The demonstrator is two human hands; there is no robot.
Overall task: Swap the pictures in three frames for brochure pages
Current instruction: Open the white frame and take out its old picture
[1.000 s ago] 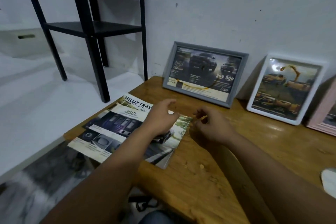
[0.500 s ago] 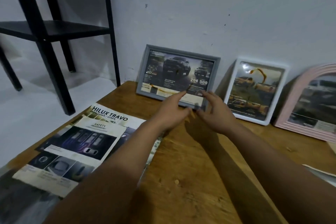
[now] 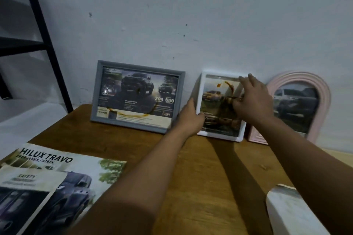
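Three frames lean on the wall at the back of a wooden table (image 3: 193,173): a grey frame (image 3: 138,96), a white frame (image 3: 219,133) and a pink arched frame (image 3: 300,105), each showing a truck brochure page. My left hand (image 3: 189,118) grips the white frame's left edge near its lower corner. My right hand (image 3: 252,99) lies over the white frame's front and right edge, fingers spread and reaching its top. A Hilux Travo brochure (image 3: 63,170) with a loose Safety page (image 3: 30,192) on top lies at the front left.
A black metal shelf (image 3: 38,30) stands left of the table against the white wall. A white sheet or box corner (image 3: 292,212) lies at the table's front right. Bare wood shows between the brochure and the frames.
Both hands left the brochure, passed in front of the grey frame and reached right to the white frame, where they now rest. The view swung right.
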